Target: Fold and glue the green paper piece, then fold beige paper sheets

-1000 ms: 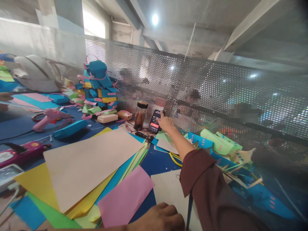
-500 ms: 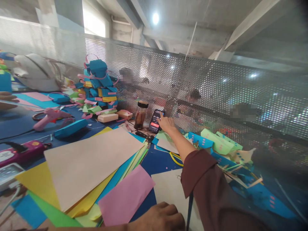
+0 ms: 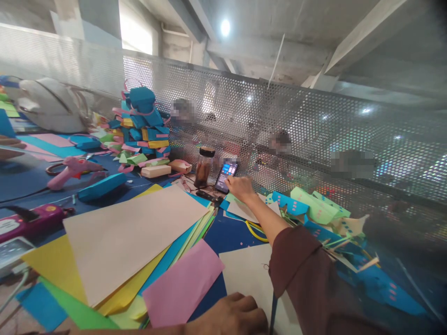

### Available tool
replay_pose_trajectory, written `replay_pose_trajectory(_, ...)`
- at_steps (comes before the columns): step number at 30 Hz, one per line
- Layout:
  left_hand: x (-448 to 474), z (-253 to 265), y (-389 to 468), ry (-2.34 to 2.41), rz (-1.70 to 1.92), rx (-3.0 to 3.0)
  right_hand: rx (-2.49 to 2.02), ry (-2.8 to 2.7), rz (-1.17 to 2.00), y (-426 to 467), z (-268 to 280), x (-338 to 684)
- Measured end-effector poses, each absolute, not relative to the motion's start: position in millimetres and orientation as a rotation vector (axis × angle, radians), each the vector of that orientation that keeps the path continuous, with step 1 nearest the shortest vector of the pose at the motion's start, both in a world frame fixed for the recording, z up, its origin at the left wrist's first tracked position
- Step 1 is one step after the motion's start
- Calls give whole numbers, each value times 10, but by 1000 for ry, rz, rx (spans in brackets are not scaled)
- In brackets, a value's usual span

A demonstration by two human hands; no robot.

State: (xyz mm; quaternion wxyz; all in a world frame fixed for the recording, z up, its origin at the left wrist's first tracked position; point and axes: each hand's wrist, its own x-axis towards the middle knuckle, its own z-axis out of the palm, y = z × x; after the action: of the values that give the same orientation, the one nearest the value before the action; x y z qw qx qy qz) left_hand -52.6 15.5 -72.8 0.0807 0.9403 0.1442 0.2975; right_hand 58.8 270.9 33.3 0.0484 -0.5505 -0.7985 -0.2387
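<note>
My right hand (image 3: 241, 188) reaches forward, a finger at the lower right of the screen of a smartphone (image 3: 225, 176). It touches the phone rather than gripping it; the other fingers are partly curled. The phone leans upright by a jar with a dark lid (image 3: 205, 167), its screen showing small blue and white panels. My left hand (image 3: 237, 314) is closed at the bottom middle, back upward, over a cream sheet (image 3: 246, 270). What its fingers hold, if anything, is hidden. Beside it lies a pink paper piece (image 3: 183, 284).
A large pale sheet (image 3: 136, 237) tops a stack of coloured paper. At left are a pink glue gun (image 3: 71, 170), a purple power strip (image 3: 31, 223) and another person's hand (image 3: 10, 146). Folded paper pieces (image 3: 143, 121) pile up behind. A perforated metal screen (image 3: 300, 125) borders the table.
My right hand has slid slightly down the phone, its finger lower on the screen. The red-buttoned timer display has given way to a screen of small panels. My left hand has not moved.
</note>
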Motion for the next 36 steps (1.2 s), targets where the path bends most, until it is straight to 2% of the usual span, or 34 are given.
replay_pose_trajectory(16, -539, -716, 135, 454, 831, 2791, -1606, -2586, -748, 2608, 123, 644)
replay_pose_trajectory(36, -544, -696, 149, 346, 968, 2942, -1585, -2695, -728, 2595, 33, 724)
